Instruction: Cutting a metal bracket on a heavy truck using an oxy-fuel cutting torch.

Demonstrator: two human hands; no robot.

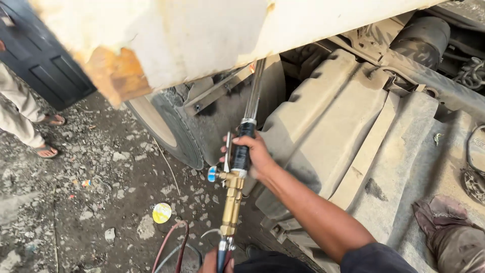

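While right hand grips cutting torch, left hand clasps its hose end, both hands clenched.

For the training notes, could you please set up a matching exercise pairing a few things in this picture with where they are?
Things:
1. cutting torch
2. yellow disc
3. hoses
4. sandalled feet

Places:
A. lying flat on the gravel, left of the torch
B. at the left edge of the picture, on the gravel
C. gripped in the right hand, tubes pointing up under the rusty white panel
D. curving over the ground to the torch's lower end, by the left hand

Pairs: 1-C, 2-A, 3-D, 4-B
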